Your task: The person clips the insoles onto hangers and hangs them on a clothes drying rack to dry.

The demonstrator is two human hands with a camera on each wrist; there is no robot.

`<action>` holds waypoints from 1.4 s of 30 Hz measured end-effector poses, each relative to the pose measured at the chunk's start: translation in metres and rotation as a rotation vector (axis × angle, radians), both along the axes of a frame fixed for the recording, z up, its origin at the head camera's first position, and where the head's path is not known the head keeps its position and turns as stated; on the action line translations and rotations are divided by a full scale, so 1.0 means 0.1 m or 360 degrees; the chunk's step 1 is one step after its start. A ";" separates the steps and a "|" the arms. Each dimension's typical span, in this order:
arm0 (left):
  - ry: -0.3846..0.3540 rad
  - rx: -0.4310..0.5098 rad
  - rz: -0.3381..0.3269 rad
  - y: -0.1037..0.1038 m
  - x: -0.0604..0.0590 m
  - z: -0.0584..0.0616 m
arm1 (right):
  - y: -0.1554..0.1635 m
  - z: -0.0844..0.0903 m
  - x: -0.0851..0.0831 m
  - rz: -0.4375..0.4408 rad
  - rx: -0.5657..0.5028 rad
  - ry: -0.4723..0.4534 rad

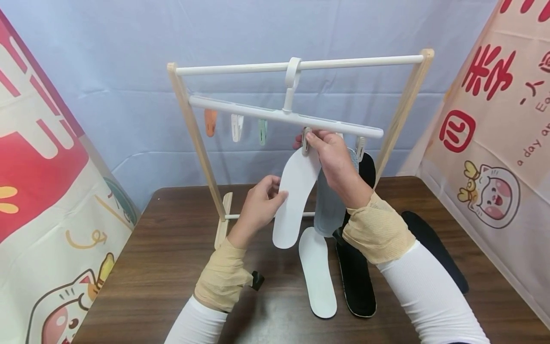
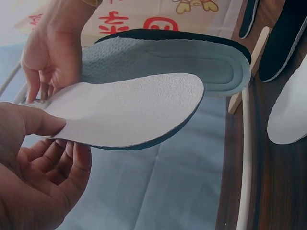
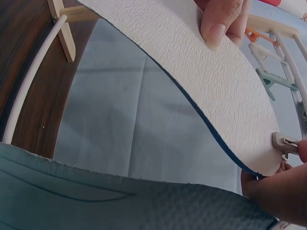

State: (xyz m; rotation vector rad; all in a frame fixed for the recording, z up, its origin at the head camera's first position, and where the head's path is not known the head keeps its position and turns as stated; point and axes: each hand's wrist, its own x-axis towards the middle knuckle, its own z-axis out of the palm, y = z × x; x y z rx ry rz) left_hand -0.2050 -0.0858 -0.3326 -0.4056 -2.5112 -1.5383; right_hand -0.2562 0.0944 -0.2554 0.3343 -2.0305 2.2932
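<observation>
While the left hand (image 1: 259, 201) pinches the side of the white insole (image 1: 294, 215) over the tabletop (image 1: 167, 272) near its far edge, and the right hand (image 1: 339, 161) pinches the grey clip (image 1: 305, 146), the insole's tip should seat squarely before release.

Right wrist view: held white insole (image 3: 192, 72) cut off by top edge. Head view: grey insole (image 1: 330, 210), hanging black insole (image 1: 367, 171) partly hidden behind right hand (image 1: 337, 157).
</observation>
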 end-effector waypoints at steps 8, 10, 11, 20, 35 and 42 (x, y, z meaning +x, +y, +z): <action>-0.0011 -0.0013 -0.0030 0.01 0.02 -0.01 | 0.04 -0.01 0.03 0.0003 0.0088 -0.0036; -0.0016 -0.0015 -0.0037 0.01 0.02 -0.02 | 0.05 -0.01 0.03 0.0007 0.0098 -0.0049; -0.0018 -0.0011 -0.0043 0.01 0.02 -0.02 | 0.05 -0.02 0.04 0.0010 0.0106 -0.0054; -0.0012 0.0003 -0.0063 0.03 0.01 -0.05 | 0.12 -0.11 0.06 0.0045 0.0257 -0.0105; -0.0024 -0.0031 -0.0060 0.04 -0.01 -0.08 | 0.16 -0.28 0.12 0.0081 0.0239 -0.0151; -0.0041 -0.0033 -0.0071 0.03 -0.01 -0.09 | 0.17 -0.38 0.16 0.0069 0.0202 -0.0224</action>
